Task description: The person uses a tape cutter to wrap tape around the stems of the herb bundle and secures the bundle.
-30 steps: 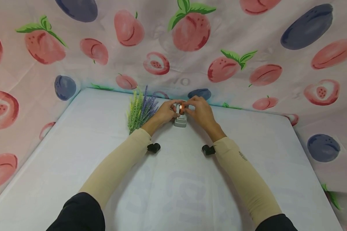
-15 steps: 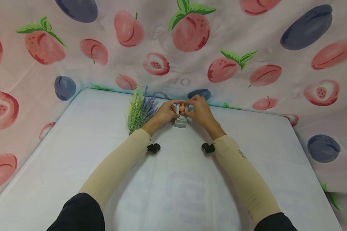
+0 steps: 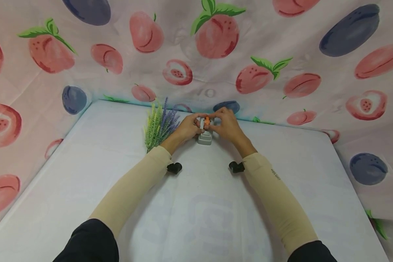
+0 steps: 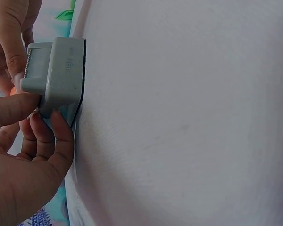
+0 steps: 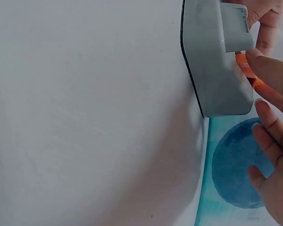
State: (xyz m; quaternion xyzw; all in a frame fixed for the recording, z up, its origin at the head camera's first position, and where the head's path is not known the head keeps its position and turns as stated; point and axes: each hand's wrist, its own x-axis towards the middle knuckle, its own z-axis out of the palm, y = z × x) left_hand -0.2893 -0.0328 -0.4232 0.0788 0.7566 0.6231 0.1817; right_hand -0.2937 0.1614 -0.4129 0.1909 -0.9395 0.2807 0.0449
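Tape dispenser rests on the worktop, its long axis running away from the wearer. Over its far part, the left hand comes from its left and the right hand from its right — about equally near — both pinching an orange roll. Flower sprigs lie left of the dispenser; fruit-print cloth rises beyond it.

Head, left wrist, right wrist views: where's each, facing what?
Head: head-worn, facing forward and down at left hand, right hand and tape dispenser; both sleeves show.
Left wrist: on that wrist, facing the tape dispenser; both hands' fingers show.
Right wrist: on that wrist, facing the tape dispenser; both hands' fingers show.
Wrist views share tape dispenser and orange piece.
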